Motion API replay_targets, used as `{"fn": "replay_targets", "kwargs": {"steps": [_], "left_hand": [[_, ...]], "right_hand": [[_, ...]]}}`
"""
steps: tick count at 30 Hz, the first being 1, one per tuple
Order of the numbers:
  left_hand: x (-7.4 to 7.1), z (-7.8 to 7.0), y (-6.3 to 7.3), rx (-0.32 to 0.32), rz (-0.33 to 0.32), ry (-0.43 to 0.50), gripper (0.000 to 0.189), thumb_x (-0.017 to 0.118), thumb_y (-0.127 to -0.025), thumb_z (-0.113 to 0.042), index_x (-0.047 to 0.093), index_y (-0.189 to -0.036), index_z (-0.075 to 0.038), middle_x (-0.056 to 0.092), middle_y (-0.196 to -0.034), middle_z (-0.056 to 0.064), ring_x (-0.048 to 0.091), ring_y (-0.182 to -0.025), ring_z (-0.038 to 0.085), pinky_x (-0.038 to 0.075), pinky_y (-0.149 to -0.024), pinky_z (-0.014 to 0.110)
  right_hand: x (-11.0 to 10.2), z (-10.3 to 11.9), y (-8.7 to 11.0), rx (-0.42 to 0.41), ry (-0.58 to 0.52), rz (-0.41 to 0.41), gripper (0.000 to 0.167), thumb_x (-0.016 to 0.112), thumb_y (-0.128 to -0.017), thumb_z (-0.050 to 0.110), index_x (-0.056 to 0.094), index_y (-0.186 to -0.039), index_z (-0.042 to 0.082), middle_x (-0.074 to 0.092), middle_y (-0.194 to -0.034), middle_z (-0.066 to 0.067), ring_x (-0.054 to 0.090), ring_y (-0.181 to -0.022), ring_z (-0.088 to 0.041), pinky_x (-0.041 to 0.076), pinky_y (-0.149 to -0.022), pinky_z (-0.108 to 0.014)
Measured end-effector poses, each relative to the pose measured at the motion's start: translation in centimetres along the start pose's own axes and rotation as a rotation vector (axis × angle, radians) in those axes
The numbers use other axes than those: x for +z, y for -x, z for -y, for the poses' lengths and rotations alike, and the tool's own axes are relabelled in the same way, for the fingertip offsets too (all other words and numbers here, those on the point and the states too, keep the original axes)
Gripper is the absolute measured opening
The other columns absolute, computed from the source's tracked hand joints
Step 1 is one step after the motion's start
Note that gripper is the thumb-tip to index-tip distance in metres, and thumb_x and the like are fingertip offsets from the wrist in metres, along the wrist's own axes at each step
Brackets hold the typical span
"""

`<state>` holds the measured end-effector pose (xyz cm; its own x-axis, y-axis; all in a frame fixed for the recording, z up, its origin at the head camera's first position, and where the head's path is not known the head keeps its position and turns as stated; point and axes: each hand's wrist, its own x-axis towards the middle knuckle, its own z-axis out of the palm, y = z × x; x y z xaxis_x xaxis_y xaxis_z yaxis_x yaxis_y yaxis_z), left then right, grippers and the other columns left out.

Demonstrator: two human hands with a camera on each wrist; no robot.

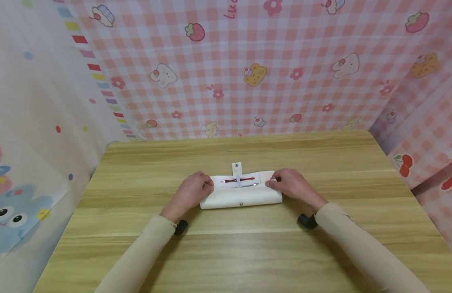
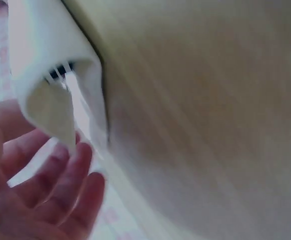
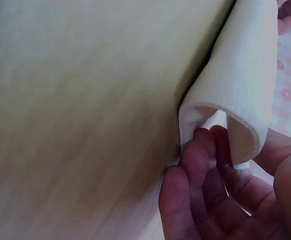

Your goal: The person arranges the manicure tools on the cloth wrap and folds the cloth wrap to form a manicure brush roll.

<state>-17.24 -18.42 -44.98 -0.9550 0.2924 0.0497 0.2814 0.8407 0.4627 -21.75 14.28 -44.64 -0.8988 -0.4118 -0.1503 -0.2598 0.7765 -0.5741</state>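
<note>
A cream-white fabric roll case (image 1: 240, 198) lies on the table, its near side folded over into a curl. Inside, a thin red tool (image 1: 249, 178) and a slim silver tool (image 1: 251, 185) sit under a narrow strap. A tab with a snap (image 1: 236, 167) sticks out at the far edge. My left hand (image 1: 191, 190) pinches the folded edge at the left end, and my right hand (image 1: 293, 183) pinches it at the right end. Both wrist views show thumb and fingers around the edge of the curled fabric (image 3: 240, 75), open at its ends.
The wood-grain table (image 1: 240, 252) spreads around the case on all sides. Behind it hangs a pink checked curtain (image 1: 226, 81), with a pale printed curtain (image 1: 35, 101) at the left. A black device (image 1: 307, 221) shows under the right wrist, another (image 1: 181, 227) under the left.
</note>
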Motion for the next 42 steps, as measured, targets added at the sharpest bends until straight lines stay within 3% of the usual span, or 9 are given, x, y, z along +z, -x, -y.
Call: {"fn": "replay_targets", "kwargs": {"steps": [2,5,8,10,18,23,28,35,42], "left_hand": [[0.1,-0.6,0.3,0.074,-0.037,-0.027,0.008,0.074,-0.096,-0.010,0.076,-0.099,-0.003,0.068,-0.104,0.010,0.065,-0.096,0.027,0.055,-0.090,0.044],[0.2,-1.5,0.8,0.248,-0.056,-0.081,0.013,0.073,-0.097,-0.010,0.076,-0.106,-0.001,0.069,-0.114,0.013,0.066,-0.108,0.030,0.053,-0.098,0.045],[0.4,-2.2,1.4,0.399,0.001,-0.133,0.025,0.071,-0.100,-0.015,0.074,-0.120,0.000,0.068,-0.128,0.016,0.064,-0.121,0.031,0.049,-0.106,0.044],[0.5,-2.5,1.8,0.447,0.059,-0.160,0.035,0.068,-0.102,-0.020,0.069,-0.131,0.000,0.065,-0.137,0.016,0.059,-0.130,0.031,0.045,-0.111,0.045],[1.1,-2.7,2.8,0.385,0.217,-0.170,0.053,0.063,-0.105,-0.027,0.053,-0.150,-0.001,0.052,-0.154,0.015,0.047,-0.144,0.032,0.037,-0.118,0.049],[1.2,-2.6,3.1,0.365,0.238,-0.153,0.057,0.063,-0.105,-0.028,0.048,-0.152,0.001,0.049,-0.156,0.016,0.043,-0.147,0.031,0.033,-0.120,0.051],[1.0,-2.4,3.2,0.355,0.246,-0.128,0.060,0.062,-0.105,-0.029,0.045,-0.154,0.002,0.046,-0.158,0.018,0.040,-0.148,0.032,0.030,-0.121,0.051],[1.1,-2.0,3.0,0.331,0.271,-0.106,0.063,0.060,-0.106,-0.032,0.041,-0.157,0.001,0.041,-0.161,0.016,0.036,-0.151,0.031,0.027,-0.122,0.051],[1.2,-1.9,2.5,0.320,0.279,-0.077,0.064,0.063,-0.105,-0.030,0.041,-0.157,0.001,0.041,-0.162,0.016,0.036,-0.151,0.030,0.028,-0.122,0.051]], "right_hand": [[0.0,0.0,0.0,0.001,0.000,0.007,0.026,0.068,-0.100,0.028,0.077,-0.100,0.004,0.064,-0.081,-0.004,0.051,-0.069,-0.018,0.039,-0.062,-0.031],[0.0,0.0,-0.2,0.000,0.009,0.010,0.026,0.068,-0.100,0.027,0.077,-0.098,0.004,0.062,-0.077,-0.004,0.050,-0.067,-0.018,0.038,-0.061,-0.030],[0.0,-0.2,-0.2,0.007,0.016,0.010,0.026,0.068,-0.100,0.028,0.076,-0.097,0.003,0.061,-0.076,-0.003,0.050,-0.067,-0.018,0.038,-0.061,-0.030],[-0.1,-0.2,-0.3,0.018,0.016,0.010,0.026,0.068,-0.100,0.028,0.076,-0.097,0.003,0.060,-0.075,-0.003,0.050,-0.067,-0.018,0.037,-0.061,-0.030],[-0.2,-0.4,0.1,0.021,-0.002,-0.009,0.028,0.068,-0.100,0.030,0.076,-0.101,0.004,0.066,-0.084,-0.005,0.055,-0.073,-0.019,0.042,-0.065,-0.032],[-0.2,0.1,1.1,-0.019,-0.020,-0.067,0.029,0.067,-0.100,0.025,0.073,-0.115,0.001,0.073,-0.108,-0.013,0.066,-0.097,-0.027,0.053,-0.085,-0.044],[-0.2,0.8,2.3,-0.144,0.028,-0.106,0.028,0.068,-0.100,0.019,0.072,-0.123,0.002,0.068,-0.130,-0.018,0.062,-0.123,-0.038,0.048,-0.103,-0.056],[-0.1,0.9,3.3,-0.307,0.128,0.019,0.042,0.071,-0.100,0.029,0.069,-0.135,0.006,0.058,-0.149,-0.012,0.050,-0.141,-0.036,0.041,-0.113,-0.056],[0.8,0.6,3.2,-0.287,0.117,0.097,0.057,0.080,-0.093,0.032,0.063,-0.142,0.007,0.058,-0.148,-0.012,0.053,-0.138,-0.033,0.042,-0.113,-0.054]]}}
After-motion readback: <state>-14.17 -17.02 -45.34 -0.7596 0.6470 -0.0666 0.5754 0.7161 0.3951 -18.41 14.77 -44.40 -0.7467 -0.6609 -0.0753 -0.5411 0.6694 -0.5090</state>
